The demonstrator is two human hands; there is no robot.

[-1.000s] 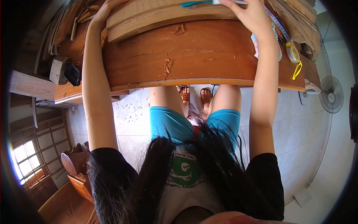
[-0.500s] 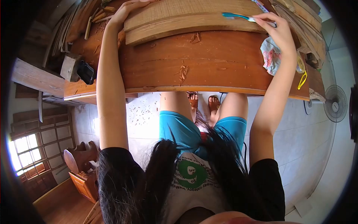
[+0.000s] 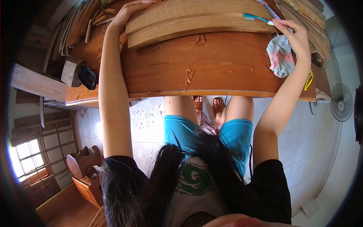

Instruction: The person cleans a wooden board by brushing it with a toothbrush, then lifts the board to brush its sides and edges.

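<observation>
A thick wooden board with a slightly curved front edge lies across the far side of the workbench. My left hand rests at its left end, fingers stretched along the wood and partly cut off by the top of the view. Over the board's right end, my right hand pinches a teal and white toothbrush, its head pointing left, close to the wood's surface. Just below that hand sits a crumpled white and pink plastic wrapper or cloth. A measuring tape strip lies behind the toothbrush.
Wood shavings are scattered on the workbench. At the left stand a wood block and a black tray. Stacked wood strips line both sides. A yellow loop hangs at the right edge; a fan stands beyond.
My right hand has moved right with the toothbrush, from over the board towards its right end. My left hand stays on the board's left end.
</observation>
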